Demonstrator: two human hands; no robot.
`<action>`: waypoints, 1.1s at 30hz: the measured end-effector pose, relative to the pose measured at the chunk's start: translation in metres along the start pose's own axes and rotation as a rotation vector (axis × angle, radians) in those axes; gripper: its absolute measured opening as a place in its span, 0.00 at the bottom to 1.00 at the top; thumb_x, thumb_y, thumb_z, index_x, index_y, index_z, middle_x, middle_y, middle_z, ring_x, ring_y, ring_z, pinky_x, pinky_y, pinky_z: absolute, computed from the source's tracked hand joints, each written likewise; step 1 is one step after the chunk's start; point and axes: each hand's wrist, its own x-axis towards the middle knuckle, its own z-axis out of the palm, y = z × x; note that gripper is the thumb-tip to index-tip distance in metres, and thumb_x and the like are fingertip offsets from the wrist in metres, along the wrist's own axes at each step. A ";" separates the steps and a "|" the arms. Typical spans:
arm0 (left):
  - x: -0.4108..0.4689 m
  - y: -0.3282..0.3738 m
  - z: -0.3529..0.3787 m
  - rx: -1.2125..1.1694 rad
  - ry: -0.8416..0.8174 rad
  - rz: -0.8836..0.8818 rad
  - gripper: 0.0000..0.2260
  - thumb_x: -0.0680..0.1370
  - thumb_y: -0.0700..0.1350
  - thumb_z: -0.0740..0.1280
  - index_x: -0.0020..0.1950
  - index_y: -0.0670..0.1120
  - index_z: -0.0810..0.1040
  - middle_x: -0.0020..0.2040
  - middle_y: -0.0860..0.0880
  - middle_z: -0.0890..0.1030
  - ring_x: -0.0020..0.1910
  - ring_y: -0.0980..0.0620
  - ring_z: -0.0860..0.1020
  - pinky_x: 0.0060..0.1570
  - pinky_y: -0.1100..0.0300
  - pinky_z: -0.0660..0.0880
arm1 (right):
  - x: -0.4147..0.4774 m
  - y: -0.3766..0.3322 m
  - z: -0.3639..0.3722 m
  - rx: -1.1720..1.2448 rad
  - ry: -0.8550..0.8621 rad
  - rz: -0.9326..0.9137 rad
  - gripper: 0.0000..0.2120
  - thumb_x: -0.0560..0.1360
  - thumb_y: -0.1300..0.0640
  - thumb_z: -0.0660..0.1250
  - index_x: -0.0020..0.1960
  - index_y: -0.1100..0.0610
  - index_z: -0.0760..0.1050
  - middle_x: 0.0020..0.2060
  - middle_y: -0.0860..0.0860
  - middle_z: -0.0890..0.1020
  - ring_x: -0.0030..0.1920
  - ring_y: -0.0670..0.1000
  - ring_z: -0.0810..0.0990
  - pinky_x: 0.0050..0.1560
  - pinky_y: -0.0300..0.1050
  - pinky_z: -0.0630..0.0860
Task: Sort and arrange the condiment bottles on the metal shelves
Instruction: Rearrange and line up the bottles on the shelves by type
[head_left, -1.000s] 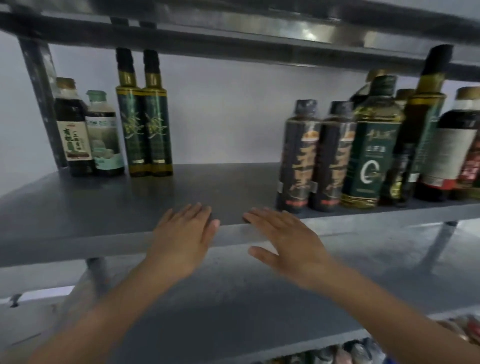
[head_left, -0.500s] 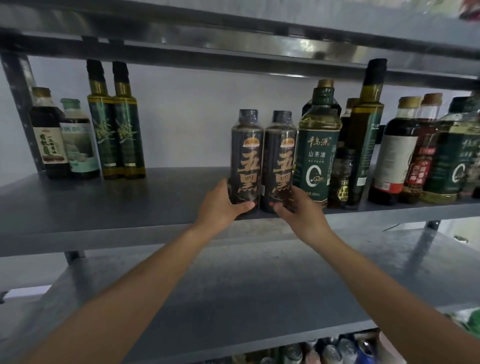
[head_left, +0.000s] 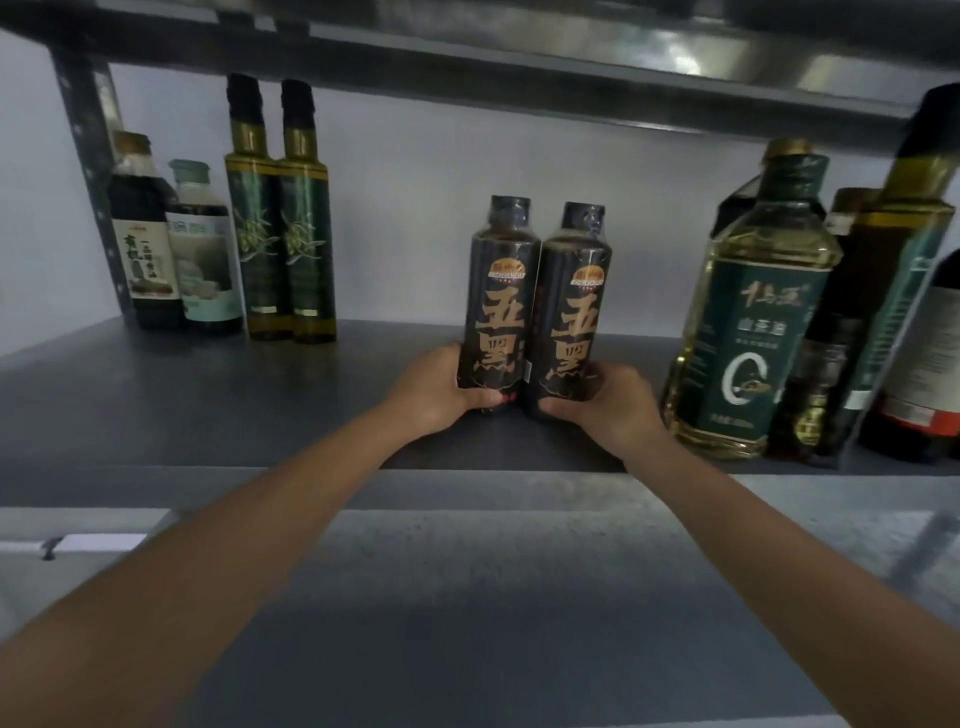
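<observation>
Two matching dark bottles with gold characters stand side by side mid-shelf on the grey metal shelf (head_left: 208, 405). My left hand (head_left: 436, 392) grips the base of the left dark bottle (head_left: 498, 301). My right hand (head_left: 608, 408) grips the base of the right dark bottle (head_left: 574, 312). Both bottles are upright and touch each other. A gap separates them from the bottle group on the right.
At the far left stand a soy sauce bottle (head_left: 143, 244), a pale-labelled bottle (head_left: 202, 249) and two tall green oil bottles (head_left: 283, 223). On the right, a large yellow oil bottle (head_left: 753, 322) fronts several more bottles. A lower shelf (head_left: 467, 597) lies beneath.
Both hands rose from the shelf edge, closed on the two dark bottles and slid them left, away from the large oil bottle.
</observation>
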 end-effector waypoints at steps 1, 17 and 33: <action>0.005 -0.006 -0.005 0.018 -0.002 0.000 0.21 0.74 0.44 0.72 0.65 0.43 0.72 0.63 0.45 0.78 0.61 0.49 0.75 0.53 0.63 0.68 | 0.007 -0.004 0.006 0.017 -0.017 0.007 0.26 0.67 0.52 0.76 0.62 0.56 0.74 0.58 0.53 0.80 0.59 0.54 0.77 0.60 0.51 0.74; 0.106 -0.101 -0.066 0.115 -0.005 -0.099 0.21 0.73 0.47 0.73 0.63 0.43 0.75 0.61 0.45 0.79 0.58 0.47 0.77 0.56 0.57 0.72 | 0.121 -0.060 0.099 0.005 -0.085 0.018 0.29 0.65 0.51 0.78 0.60 0.59 0.71 0.59 0.55 0.78 0.59 0.55 0.76 0.53 0.46 0.73; 0.121 -0.119 -0.107 -0.034 -0.081 -0.299 0.17 0.70 0.40 0.75 0.58 0.41 0.77 0.52 0.46 0.79 0.53 0.48 0.78 0.46 0.57 0.78 | 0.149 -0.076 0.135 0.063 -0.139 -0.014 0.30 0.63 0.50 0.79 0.59 0.57 0.72 0.58 0.54 0.78 0.56 0.52 0.76 0.50 0.43 0.71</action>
